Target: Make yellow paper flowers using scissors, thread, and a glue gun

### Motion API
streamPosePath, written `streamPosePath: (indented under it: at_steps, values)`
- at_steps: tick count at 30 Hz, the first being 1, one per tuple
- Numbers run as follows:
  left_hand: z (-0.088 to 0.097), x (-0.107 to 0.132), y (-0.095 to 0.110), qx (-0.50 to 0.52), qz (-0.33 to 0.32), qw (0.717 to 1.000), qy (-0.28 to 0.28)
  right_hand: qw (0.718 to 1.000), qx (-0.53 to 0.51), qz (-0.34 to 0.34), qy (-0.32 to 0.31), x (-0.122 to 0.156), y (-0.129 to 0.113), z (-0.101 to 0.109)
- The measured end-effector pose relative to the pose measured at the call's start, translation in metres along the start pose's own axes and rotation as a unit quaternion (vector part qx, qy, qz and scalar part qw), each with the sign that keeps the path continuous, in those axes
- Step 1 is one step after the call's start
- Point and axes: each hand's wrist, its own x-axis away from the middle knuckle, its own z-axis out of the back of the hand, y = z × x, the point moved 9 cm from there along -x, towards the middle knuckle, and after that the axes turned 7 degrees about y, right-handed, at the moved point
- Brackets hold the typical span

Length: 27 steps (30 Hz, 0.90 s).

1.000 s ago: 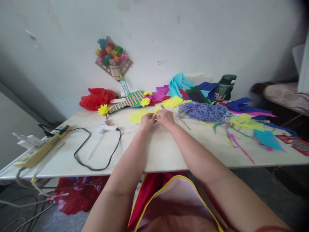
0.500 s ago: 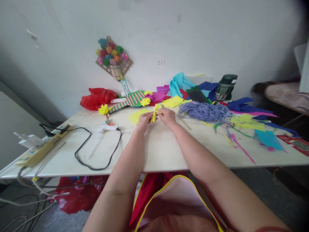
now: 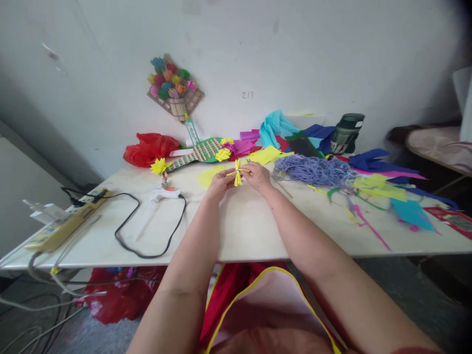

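Above the middle of the table I hold a small bunch of yellow crepe paper (image 3: 238,177), narrow at the waist and fanned out above and below. My left hand (image 3: 220,183) pinches its left side, fingertips closed. From the right, my right hand (image 3: 257,176) pinches a yellow strip at the waist. A flat yellow paper sheet (image 3: 208,177) lies just behind my left hand. Beyond the hands rests a green lute-shaped board (image 3: 206,150) with pinkish strips and yellow paper flowers (image 3: 222,155). A thin stick (image 3: 283,187) lies right of my right hand.
A white glue gun (image 3: 165,194) with a black cord and a yellow power strip (image 3: 68,221) are on the left. Tangled purple cord (image 3: 313,170), coloured paper and a dark green jar (image 3: 347,133) occupy the right. A red plastic bag (image 3: 149,150) sits at the back.
The yellow paper bunch has turned and now shows its fanned ends and narrow waist between my fingers. Both hands stay in nearly the same place, still pinching.
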Motion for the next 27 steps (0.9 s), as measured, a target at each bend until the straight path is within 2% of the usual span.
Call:
streamPosePath:
  at_steps: [6, 15, 22, 27]
  values:
    - [0.000, 0.000, -0.004, 0.000, 0.014, 1.000, -0.010, 1.000, -0.014, 0.007, -0.007, 0.001, -0.001, -0.003]
    - [0.009, -0.002, -0.002, -0.014, -0.002, 0.999, 0.052, 0.998, 0.015, 0.033, 0.052, -0.001, -0.009, 0.015]
    - [0.021, -0.006, -0.001, -0.032, -0.026, 0.994, 0.097, 0.997, -0.001, 0.076, 0.025, -0.001, -0.020, 0.009]
    - [0.020, -0.003, 0.003, -0.044, -0.033, 0.992, 0.113, 0.996, 0.000, 0.086, 0.003, 0.001, -0.025, 0.004]
